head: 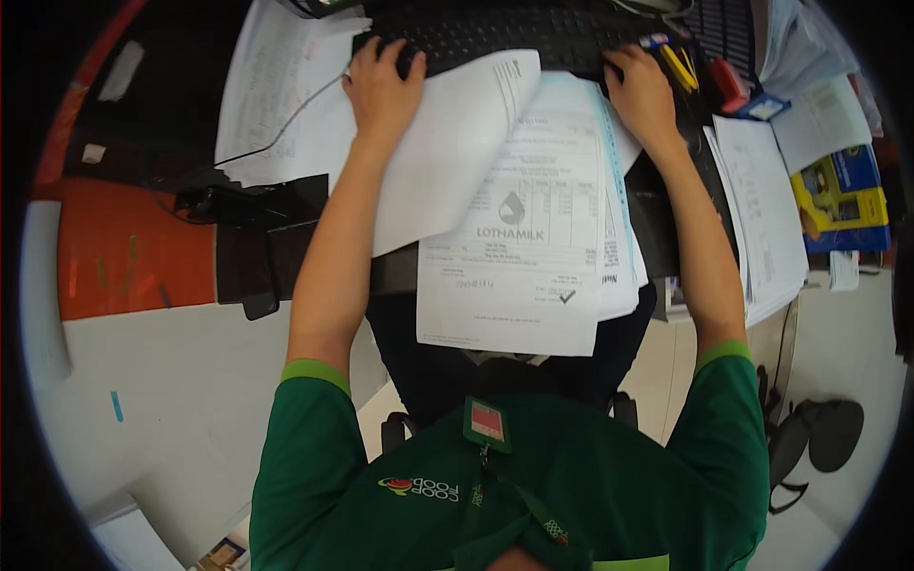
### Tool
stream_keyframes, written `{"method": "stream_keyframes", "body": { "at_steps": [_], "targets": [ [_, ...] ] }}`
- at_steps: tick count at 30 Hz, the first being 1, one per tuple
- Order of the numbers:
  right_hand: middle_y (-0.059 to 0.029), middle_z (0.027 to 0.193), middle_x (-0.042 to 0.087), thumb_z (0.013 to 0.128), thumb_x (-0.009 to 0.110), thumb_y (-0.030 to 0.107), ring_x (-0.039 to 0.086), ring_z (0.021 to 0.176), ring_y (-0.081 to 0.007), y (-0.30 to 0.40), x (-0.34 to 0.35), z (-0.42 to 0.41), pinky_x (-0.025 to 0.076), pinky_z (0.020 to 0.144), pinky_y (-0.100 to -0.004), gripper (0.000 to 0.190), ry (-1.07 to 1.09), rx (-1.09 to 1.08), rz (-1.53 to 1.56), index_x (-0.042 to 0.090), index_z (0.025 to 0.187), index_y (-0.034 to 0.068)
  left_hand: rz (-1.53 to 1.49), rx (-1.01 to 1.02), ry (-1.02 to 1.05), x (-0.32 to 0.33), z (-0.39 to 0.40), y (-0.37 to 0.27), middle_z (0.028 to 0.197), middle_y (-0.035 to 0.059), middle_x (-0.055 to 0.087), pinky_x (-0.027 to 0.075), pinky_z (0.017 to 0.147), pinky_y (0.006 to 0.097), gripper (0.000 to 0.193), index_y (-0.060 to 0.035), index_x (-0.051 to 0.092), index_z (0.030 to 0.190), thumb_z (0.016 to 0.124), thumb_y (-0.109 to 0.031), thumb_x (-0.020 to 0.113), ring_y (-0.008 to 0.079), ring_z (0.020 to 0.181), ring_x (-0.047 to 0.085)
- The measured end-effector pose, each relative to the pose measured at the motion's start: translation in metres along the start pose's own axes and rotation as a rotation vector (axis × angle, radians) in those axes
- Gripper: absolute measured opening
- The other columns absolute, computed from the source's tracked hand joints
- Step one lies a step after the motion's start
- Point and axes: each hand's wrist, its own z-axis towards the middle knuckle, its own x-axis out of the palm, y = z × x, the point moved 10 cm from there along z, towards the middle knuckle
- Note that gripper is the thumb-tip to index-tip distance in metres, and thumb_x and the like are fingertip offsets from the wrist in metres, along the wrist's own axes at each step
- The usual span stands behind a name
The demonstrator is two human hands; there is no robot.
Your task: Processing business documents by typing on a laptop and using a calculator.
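Observation:
My left hand (386,89) rests at the left end of a black computer keyboard (493,32), fingers spread over its edge. At the keyboard's right end lies my right hand (639,89), fingers bent and apart. Neither hand grips anything. Between my forearms a pile of printed sheets hangs over the desk edge; the top form (507,271) bears a printed table, a grey logo and a check mark. A turned-over white sheet (443,164) with a curled upper corner covers the pile's left side and runs beside my left wrist.
Papers (278,86) and a thin cable lie left of my left hand. A yellow-handled tool (678,68), a red-and-blue object (728,86) and a paper stack (767,221) are on the right. A black stand or holder (260,285) juts over the desk's left front edge.

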Motion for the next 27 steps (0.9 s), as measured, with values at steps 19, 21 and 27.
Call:
{"method": "stream_keyframes", "body": {
  "at_steps": [19, 21, 27],
  "targets": [
    [-0.0204, 0.115, 0.074, 0.092, 0.070, 0.005, 0.069, 0.112, -0.0382, 0.024, -0.022, 0.004, 0.056, 0.099, -0.0449, 0.021, -0.038, 0.013, 0.086, 0.079, 0.106, -0.007, 0.123, 0.088, -0.039, -0.006, -0.004, -0.002, 0.147, 0.0207, 0.065, 0.044, 0.117, 0.0504, 0.047, -0.0109, 0.078, 0.130, 0.100, -0.046, 0.072, 0.0401, 0.138, 0.057],
    [-0.0175, 0.124, 0.073, 0.099, 0.068, 0.015, 0.070, 0.117, -0.0377, -0.002, -0.007, 0.005, 0.055, 0.104, -0.0448, 0.028, -0.155, -0.122, 0.006, 0.077, 0.122, 0.001, 0.107, 0.093, -0.042, 0.001, -0.001, -0.009, 0.147, 0.0207, 0.065, 0.044, 0.117, 0.0504, 0.047, -0.0107, 0.078, 0.130, 0.099, -0.045, 0.072, 0.0401, 0.137, 0.057],
    [-0.0178, 0.132, 0.071, 0.103, 0.065, 0.017, 0.067, 0.123, -0.0385, 0.001, -0.006, 0.008, 0.051, 0.110, -0.0445, 0.034, -0.187, -0.160, -0.016, 0.073, 0.133, 0.005, 0.006, -0.002, 0.011, -0.002, -0.001, -0.001, 0.152, 0.0183, 0.060, 0.033, 0.121, 0.0608, 0.044, -0.0114, 0.076, 0.132, 0.099, -0.042, 0.072, 0.0379, 0.145, 0.048]
  ]
}}
